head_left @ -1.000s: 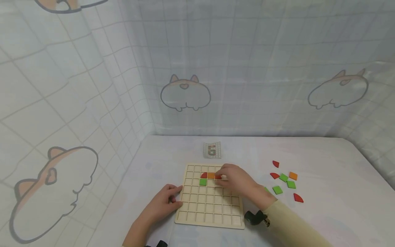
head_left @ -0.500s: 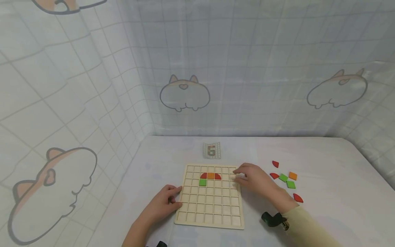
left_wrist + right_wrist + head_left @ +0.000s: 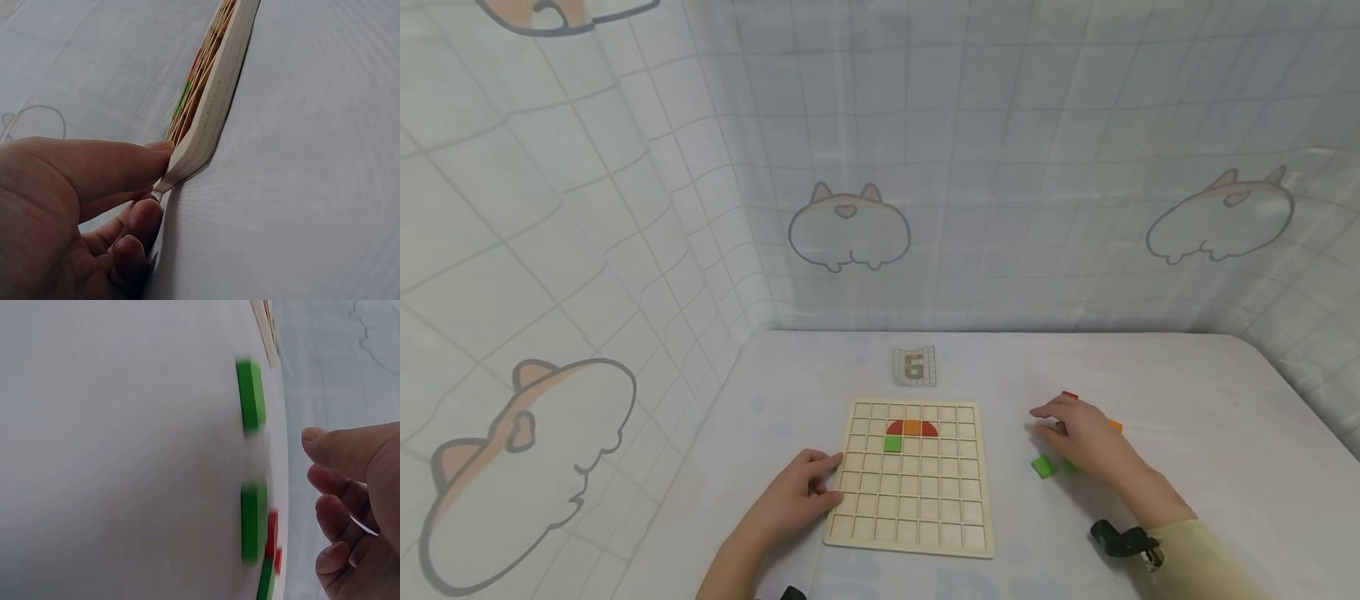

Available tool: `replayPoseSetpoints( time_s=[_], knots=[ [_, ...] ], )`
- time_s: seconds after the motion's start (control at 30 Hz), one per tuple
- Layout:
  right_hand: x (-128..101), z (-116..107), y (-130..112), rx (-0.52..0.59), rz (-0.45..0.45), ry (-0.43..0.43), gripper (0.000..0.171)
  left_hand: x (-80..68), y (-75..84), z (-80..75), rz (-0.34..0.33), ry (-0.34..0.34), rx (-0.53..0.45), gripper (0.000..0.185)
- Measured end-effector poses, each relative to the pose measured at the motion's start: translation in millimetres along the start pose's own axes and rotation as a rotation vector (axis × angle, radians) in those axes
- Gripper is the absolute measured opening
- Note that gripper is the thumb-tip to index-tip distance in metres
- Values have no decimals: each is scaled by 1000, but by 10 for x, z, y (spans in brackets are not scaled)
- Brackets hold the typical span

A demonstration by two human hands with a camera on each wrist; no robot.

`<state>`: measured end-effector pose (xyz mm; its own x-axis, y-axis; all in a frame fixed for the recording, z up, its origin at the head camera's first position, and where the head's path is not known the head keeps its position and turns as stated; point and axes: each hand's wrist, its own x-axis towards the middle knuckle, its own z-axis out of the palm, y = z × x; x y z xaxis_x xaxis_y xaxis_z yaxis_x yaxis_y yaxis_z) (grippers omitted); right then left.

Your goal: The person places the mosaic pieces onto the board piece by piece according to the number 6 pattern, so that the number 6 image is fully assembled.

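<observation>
A pale wooden grid board (image 3: 910, 500) lies on the table. In its upper squares sit a red quarter-round tile (image 3: 895, 427), an orange square tile (image 3: 912, 427), another red quarter-round (image 3: 929, 429) and a green square tile (image 3: 892, 443). My left hand (image 3: 797, 492) rests at the board's left side, thumb and index fingertips against its edge, other fingers curled in. My right hand (image 3: 1086, 437) hovers over the loose tiles right of the board, thumb and index apart with nothing between them. Beneath it, a loose green tile (image 3: 250, 394) shows in the right wrist view; the hand hides several others.
A small card (image 3: 914, 366) with a coloured grid pattern lies behind the board. Around the right hand, a red tile (image 3: 1070, 395) and an orange tile (image 3: 1116, 426) peek out. A patterned curtain (image 3: 1000, 208) hangs behind the table.
My right hand has let go of the second red quarter-round on the board and moved right, over the loose tiles. The left hand stays at the board's edge.
</observation>
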<state>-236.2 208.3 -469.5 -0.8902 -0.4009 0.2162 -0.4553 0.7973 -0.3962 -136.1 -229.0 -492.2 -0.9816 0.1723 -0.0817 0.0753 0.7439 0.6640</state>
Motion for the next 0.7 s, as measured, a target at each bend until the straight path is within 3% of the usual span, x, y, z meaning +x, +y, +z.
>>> replayPoseSetpoints(
  time_s=[0.27,0.7],
  knots=[
    [-132,-152,269,-21,66,26,31,-6,-2,-7,9,-2,2,60],
    [-274,-337,558,-22,288,-29,37,-2,15,-10,0,-3,-13,60]
  ],
)
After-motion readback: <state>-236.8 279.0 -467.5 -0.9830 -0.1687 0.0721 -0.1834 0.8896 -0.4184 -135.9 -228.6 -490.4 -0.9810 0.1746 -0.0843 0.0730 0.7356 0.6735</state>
